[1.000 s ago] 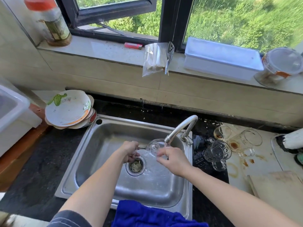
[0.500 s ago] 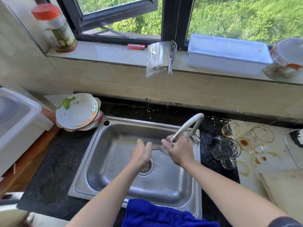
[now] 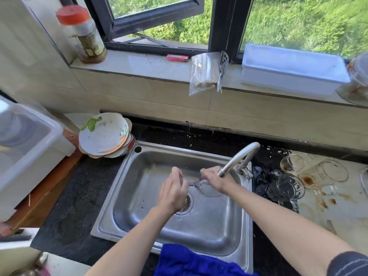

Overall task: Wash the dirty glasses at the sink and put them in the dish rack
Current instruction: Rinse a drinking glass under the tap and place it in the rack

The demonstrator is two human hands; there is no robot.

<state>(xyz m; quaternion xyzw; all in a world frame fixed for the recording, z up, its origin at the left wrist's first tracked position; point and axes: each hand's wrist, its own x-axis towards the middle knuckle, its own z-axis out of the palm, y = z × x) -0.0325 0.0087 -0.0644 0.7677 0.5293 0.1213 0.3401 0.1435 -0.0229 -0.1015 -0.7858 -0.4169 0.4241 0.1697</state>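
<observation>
Head view, looking down on a steel sink (image 3: 139, 206) set in a dark table (image 3: 79, 196). Both hands are over the basin, below the spout of the curved tap (image 3: 237, 158). The left hand (image 3: 173, 194) is closed around the foot end of a stemmed glass (image 3: 207, 189); a short length of stem shows between the two hands. The right hand (image 3: 216, 179) is closed over the bowl of the same glass, with part of the clear bowl visible beneath the palm. The glass lies roughly on its side, above the drain (image 3: 188, 204). Whether water is running cannot be told.

On the table to the right of the sink stands a group of dirty glasses (image 3: 286, 189): two close to the sink edge, and two more behind them on a pale, brown-stained surface (image 3: 342, 206). One glass (image 3: 292, 163) near the wall holds brown residue.

At the back left corner of the sink, a stack of soiled plates (image 3: 105, 135) rests tilted, with a green scrap on the top plate. A white plastic bin (image 3: 29, 148) sits at the far left. A blue cloth (image 3: 189, 261) hangs over the near rim of the sink.

On the window ledge (image 3: 139, 64): a jar with a red lid (image 3: 83, 34), a red lighter (image 3: 177, 58), a clear bag of sticks (image 3: 205, 72) overhanging the edge, and a white lidded box (image 3: 292, 70).
</observation>
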